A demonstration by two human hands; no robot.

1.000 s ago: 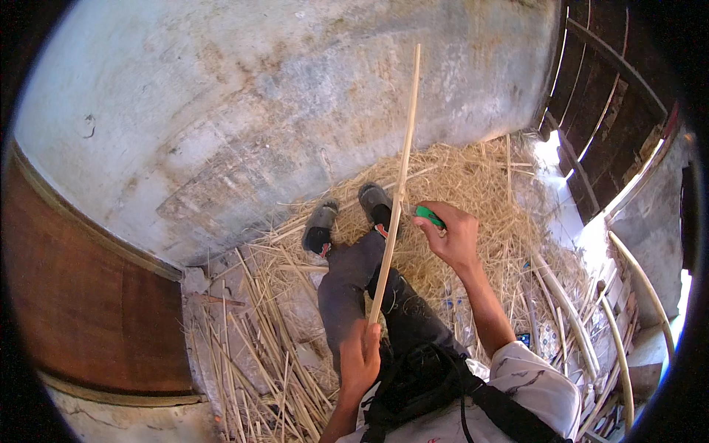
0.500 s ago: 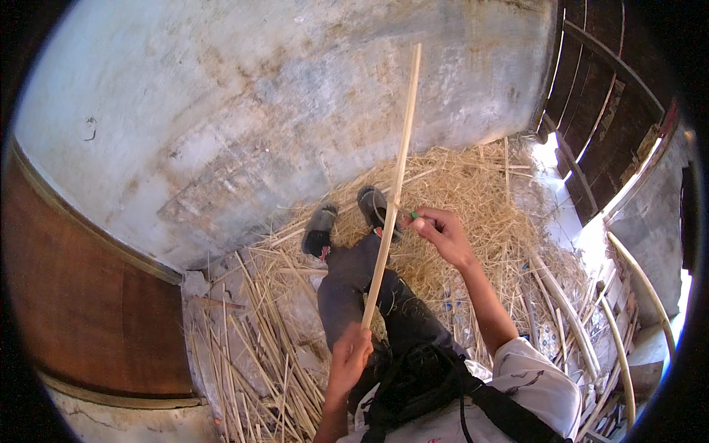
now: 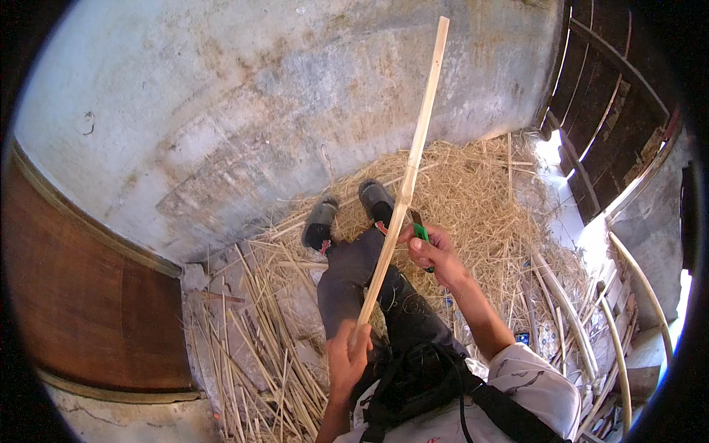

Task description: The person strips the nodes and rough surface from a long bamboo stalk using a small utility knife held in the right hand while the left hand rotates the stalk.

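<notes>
A long pale split bamboo strip (image 3: 421, 136) stands slantwise in front of me, its upper end leaning right toward the wall. My left hand (image 3: 348, 358) is closed around its lower end, near my lap. In my right hand (image 3: 439, 257), fingers wrapped round it, is a green-handled knife (image 3: 420, 232). Its short dark blade points up, just right of the strip's knot. Whether the blade touches the strip I cannot tell. My legs in dark trousers (image 3: 347, 277) stretch ahead beneath the strip.
Thin shavings (image 3: 465, 184) cover the floor around my shoes (image 3: 320, 221). Several split strips (image 3: 255, 369) lie in a pile at left. Thicker poles (image 3: 565, 314) rest at right. A stained wall (image 3: 295, 88) rises ahead; a brown wooden panel (image 3: 96, 295) stands left.
The strip's top has moved up and to the right. My right hand has turned and dropped slightly, so more of the green handle shows. My left hand keeps its hold.
</notes>
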